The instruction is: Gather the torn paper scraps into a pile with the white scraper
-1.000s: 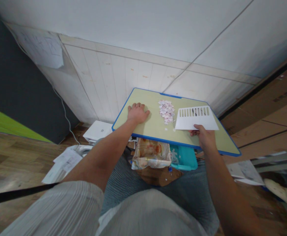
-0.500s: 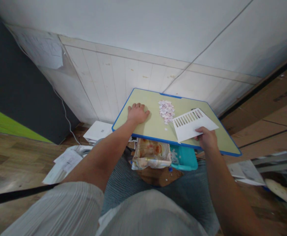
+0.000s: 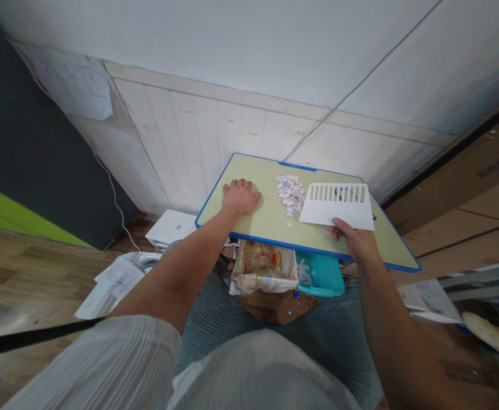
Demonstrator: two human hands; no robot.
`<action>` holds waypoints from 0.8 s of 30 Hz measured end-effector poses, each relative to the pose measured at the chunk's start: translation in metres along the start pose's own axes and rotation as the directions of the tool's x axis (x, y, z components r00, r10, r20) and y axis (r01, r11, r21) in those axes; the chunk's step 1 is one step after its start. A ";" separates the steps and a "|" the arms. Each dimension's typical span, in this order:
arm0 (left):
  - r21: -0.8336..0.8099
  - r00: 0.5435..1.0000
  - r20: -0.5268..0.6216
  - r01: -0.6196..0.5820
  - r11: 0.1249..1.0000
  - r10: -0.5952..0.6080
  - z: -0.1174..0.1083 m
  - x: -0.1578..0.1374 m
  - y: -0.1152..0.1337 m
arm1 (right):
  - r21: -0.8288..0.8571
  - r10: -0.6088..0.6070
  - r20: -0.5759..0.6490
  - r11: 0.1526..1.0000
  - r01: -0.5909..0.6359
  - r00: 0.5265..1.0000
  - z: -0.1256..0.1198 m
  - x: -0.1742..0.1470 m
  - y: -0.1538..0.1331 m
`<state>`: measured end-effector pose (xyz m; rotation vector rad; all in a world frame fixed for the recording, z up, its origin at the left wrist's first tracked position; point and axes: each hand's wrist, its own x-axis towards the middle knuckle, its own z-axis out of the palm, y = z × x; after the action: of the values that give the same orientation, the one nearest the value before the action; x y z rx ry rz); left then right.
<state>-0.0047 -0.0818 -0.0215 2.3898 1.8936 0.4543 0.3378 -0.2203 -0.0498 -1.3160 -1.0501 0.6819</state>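
Observation:
My right hand [image 3: 354, 238] grips a white card [image 3: 337, 212] by its near edge, thumb on top. A row of several oblong slots runs along the card's far side, and a dark object, too covered to name, shows through some of them. Left of the card lies a heap of small pale pinkish paper pieces [image 3: 291, 193], with one loose white piece [image 3: 289, 225] in front of it. My left hand [image 3: 238, 197] rests flat on the left part of the yellow-green tabletop [image 3: 260, 171], fingers spread, holding nothing.
Below the table's blue front edge are a lined basket [image 3: 264, 282] and a teal bin [image 3: 326, 279] with pale scraps inside. A white box [image 3: 170, 228] stands left of the table. Cardboard boxes [image 3: 466, 216] stand at the right, and a white wall [image 3: 240, 125] is behind.
My right hand has turned the slotted card, so its slots now run level along the far side, and more of the dark object shows through them. My left hand stays put.

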 end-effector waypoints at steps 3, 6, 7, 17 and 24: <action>-0.002 1.000 -0.003 0.000 1.000 0.000 0.000 0.000 0.000 | -0.192 -0.062 0.078 0.978 0.076 0.995 -0.005 0.000 0.004; 0.001 1.000 -0.005 0.002 1.000 -0.002 -0.001 -0.001 0.001 | -0.328 -0.121 0.154 0.930 0.166 0.981 -0.009 0.002 0.004; 0.001 1.000 -0.004 0.002 1.000 -0.002 -0.001 -0.001 0.001 | -0.346 -0.128 0.169 0.921 0.180 0.977 -0.009 0.003 0.004; 0.017 1.000 -0.003 0.000 1.000 0.000 0.000 0.000 0.000 | -0.402 -0.105 0.214 0.897 0.186 0.971 0.000 0.001 0.001; 0.015 1.000 0.003 0.002 1.000 -0.003 -0.002 -0.001 0.001 | -0.283 -0.071 -0.036 0.957 0.058 0.997 0.002 0.002 -0.001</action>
<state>-0.0044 -0.0836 -0.0196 2.3957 1.9053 0.4373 0.3364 -0.2175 -0.0481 -1.5269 -1.1786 0.4608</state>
